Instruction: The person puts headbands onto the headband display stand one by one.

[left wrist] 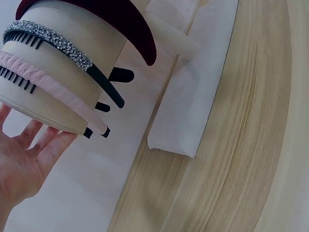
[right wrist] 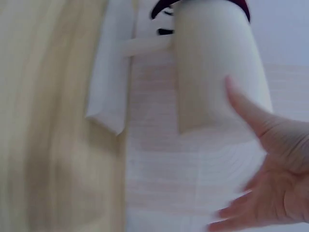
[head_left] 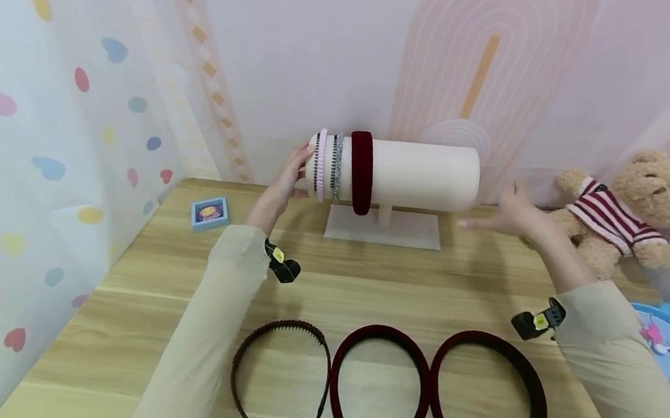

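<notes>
On the table a cream headband display stand holds a horizontal padded roll above a flat base. Near its left end sit a pink pleated headband, a glittery silver headband and a wide dark red headband. The fingers of my left hand touch the roll's left end; in the left wrist view they lie extended along its edge. My right hand, spread and blurred, is just off the roll's right end. In the right wrist view the right hand holds nothing.
Along the table's front lie a toothed brown headband, a dark red headband and another dark red headband. A small blue framed box stands left. At right are a teddy bear and a blue round object.
</notes>
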{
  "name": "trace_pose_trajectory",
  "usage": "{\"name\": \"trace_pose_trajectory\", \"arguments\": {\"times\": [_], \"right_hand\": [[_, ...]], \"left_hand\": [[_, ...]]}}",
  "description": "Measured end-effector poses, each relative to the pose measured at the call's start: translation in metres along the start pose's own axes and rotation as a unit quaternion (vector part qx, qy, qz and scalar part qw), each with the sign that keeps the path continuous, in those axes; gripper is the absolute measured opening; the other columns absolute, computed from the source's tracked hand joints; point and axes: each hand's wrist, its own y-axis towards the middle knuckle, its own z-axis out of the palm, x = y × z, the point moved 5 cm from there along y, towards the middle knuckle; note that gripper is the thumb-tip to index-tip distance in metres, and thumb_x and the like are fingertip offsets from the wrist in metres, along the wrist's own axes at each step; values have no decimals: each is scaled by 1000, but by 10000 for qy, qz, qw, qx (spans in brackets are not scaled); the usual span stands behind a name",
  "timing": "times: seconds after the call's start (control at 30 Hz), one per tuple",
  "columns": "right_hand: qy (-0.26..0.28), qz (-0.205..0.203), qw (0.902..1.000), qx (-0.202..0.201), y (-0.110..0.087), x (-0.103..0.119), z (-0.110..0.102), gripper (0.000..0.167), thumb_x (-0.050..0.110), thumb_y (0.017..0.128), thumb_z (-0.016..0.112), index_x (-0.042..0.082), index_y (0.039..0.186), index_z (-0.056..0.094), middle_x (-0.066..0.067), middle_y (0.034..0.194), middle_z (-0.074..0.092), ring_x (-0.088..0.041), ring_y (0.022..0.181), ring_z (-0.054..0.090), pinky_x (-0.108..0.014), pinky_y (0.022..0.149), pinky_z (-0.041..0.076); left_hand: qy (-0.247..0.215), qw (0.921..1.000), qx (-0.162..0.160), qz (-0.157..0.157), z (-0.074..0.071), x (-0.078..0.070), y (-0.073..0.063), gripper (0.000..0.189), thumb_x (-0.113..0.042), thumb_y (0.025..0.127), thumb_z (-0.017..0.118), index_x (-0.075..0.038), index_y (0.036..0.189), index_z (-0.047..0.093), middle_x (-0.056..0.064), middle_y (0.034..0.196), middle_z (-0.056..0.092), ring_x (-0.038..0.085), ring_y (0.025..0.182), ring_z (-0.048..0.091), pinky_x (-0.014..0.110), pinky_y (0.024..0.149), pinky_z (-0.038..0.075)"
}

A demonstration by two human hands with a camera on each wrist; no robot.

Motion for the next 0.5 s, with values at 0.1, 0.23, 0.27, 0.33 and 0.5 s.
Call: {"name": "trace_pose_trajectory", "arguments": {"times": [0.1,0.23,0.27,0.33,0.5], "right_hand": [[-230,-91,9869,1592,-13,-9,26,97,47,79,65,-19,134,19,-42,133,28,-51,119,38,-55,96,40],[-122,-265,9343,3552,-29,-11,66,58,37,78,70,-3,114,48,-17,110,55,-21,90,57,-34,74,52],[-158,-245,9210,3886,-32,-11,75,51,34,77,72,0,109,51,-12,106,56,-17,86,56,-32,72,53],[-286,-177,9018,4308,-37,-10,91,40,26,74,75,5,100,55,-6,98,56,-13,80,55,-30,69,53],[-925,105,8873,4517,-42,-7,117,26,6,71,76,8,93,61,-4,90,59,-16,77,61,-34,69,56]], "left_hand": [[13,10000,-4,31,-1,-1,0,58,-48,92,31,-33,146,16,7,147,28,28,131,31,55,99,35],[24,10000,-17,44,-1,-1,0,58,-47,92,33,-33,146,17,6,146,30,27,130,32,55,98,36],[29,10000,-10,46,-1,-1,0,58,-47,92,33,-33,146,17,6,147,30,27,131,32,55,98,36],[34,10000,-12,46,0,-1,0,58,-47,92,33,-33,146,17,6,147,29,27,131,32,55,98,36],[30,10000,-9,52,0,-1,0,57,-47,92,33,-33,145,17,6,147,29,28,131,32,55,98,36]]}}
